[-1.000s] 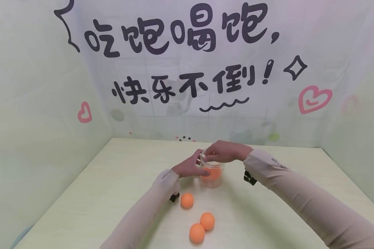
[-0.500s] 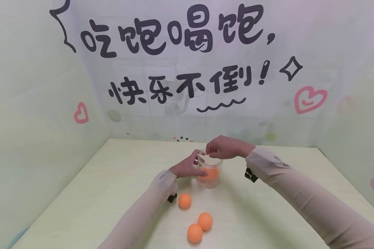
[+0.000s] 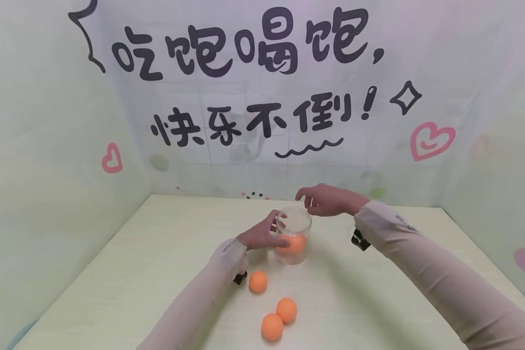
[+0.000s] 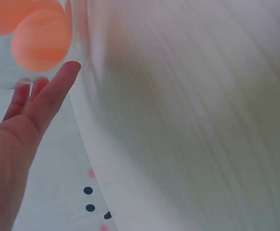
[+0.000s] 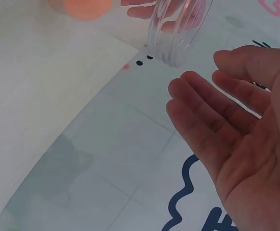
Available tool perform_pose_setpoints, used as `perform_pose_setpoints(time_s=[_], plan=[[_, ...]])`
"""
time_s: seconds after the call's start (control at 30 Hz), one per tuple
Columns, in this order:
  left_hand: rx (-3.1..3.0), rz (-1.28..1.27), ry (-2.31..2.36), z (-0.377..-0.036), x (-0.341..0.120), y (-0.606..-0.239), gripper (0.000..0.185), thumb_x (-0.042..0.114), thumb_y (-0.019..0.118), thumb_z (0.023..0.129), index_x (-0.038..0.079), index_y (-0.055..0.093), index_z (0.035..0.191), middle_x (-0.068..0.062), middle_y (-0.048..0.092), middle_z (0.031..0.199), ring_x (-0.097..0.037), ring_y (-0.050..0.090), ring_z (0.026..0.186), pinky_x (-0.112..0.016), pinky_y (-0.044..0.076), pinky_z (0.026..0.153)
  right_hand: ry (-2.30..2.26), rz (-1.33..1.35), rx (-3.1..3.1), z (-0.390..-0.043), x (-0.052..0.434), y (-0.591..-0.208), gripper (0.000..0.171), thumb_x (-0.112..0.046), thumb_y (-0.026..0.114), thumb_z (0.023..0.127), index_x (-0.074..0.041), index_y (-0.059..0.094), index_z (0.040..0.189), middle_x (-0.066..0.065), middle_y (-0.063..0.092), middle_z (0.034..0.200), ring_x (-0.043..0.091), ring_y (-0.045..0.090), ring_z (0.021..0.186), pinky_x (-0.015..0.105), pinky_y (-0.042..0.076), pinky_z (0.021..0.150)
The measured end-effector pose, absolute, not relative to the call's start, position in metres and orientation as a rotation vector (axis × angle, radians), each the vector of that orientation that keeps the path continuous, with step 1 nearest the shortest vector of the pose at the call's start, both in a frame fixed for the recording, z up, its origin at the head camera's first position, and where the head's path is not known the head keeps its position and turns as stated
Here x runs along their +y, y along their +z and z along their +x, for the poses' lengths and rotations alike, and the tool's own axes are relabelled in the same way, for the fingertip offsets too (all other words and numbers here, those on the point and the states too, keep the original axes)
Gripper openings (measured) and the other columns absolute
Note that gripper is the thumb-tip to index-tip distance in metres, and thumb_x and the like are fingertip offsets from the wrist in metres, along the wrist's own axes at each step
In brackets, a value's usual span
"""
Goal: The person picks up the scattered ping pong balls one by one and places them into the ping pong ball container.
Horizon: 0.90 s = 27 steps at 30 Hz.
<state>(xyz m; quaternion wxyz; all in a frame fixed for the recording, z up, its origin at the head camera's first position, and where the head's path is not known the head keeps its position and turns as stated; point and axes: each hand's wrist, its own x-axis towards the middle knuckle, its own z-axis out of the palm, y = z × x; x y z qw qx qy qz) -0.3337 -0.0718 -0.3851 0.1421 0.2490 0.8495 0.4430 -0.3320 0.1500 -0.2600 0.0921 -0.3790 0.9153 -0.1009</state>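
Nearest me I see three orange balls (image 3: 273,311) loose on the table (image 3: 135,272), then my left hand (image 3: 259,236) gripping the clear jar (image 3: 293,234) holding another ball, and beyond it my right hand (image 3: 328,199) hovering, fingers relaxed, empty.

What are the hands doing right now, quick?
Left hand: fingers curled round the clear jar, holding it.
Right hand: open, holding nothing, just beyond the jar's mouth.
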Motion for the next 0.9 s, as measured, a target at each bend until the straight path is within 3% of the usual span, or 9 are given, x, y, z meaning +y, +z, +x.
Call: perform_pose_setpoints(time_s=[0.23,0.53,0.7,0.9], plan=[[2.415,0.703,1.313,-0.334,-0.071,-0.384,0.070,0.027,0.073,0.079,0.012,0.032,0.135,-0.015,0.049,0.129,-0.027,0.050,0.115,-0.040,0.044,0.092,-0.373,-1.000,2.704,-0.341,0.165,-0.281,0.055,-0.006,0.063,0.084,-0.002,0.041,0.134,0.019,0.062,0.113,0.028,0.064,0.097,0.040,0.051,0.084],[2.419,0.688,1.311,-0.333,-0.072,-0.383,0.072,0.025,0.073,0.078,0.013,0.032,0.136,-0.014,0.049,0.129,-0.026,0.050,0.116,-0.039,0.044,0.092,-0.541,-0.901,2.628,-0.344,0.170,-0.340,0.083,-0.010,0.080,0.073,-0.002,0.032,0.140,0.020,0.055,0.122,0.038,0.057,0.110,0.042,0.050,0.086],[2.416,0.708,1.302,-0.332,-0.071,-0.383,0.074,0.026,0.072,0.079,0.010,0.030,0.138,-0.014,0.048,0.130,-0.027,0.049,0.117,-0.039,0.045,0.092,-0.736,-0.805,2.507,-0.340,0.169,-0.364,0.089,-0.013,0.082,0.072,-0.002,0.029,0.142,0.018,0.052,0.129,0.035,0.055,0.113,0.040,0.049,0.087],[2.423,0.690,1.294,-0.332,-0.069,-0.382,0.073,0.026,0.072,0.080,0.012,0.030,0.138,-0.014,0.048,0.130,-0.027,0.049,0.118,-0.040,0.044,0.093,-0.918,-0.823,2.407,-0.335,0.167,-0.375,0.083,-0.008,0.081,0.070,0.001,0.034,0.138,0.019,0.053,0.128,0.032,0.057,0.108,0.034,0.048,0.085]])
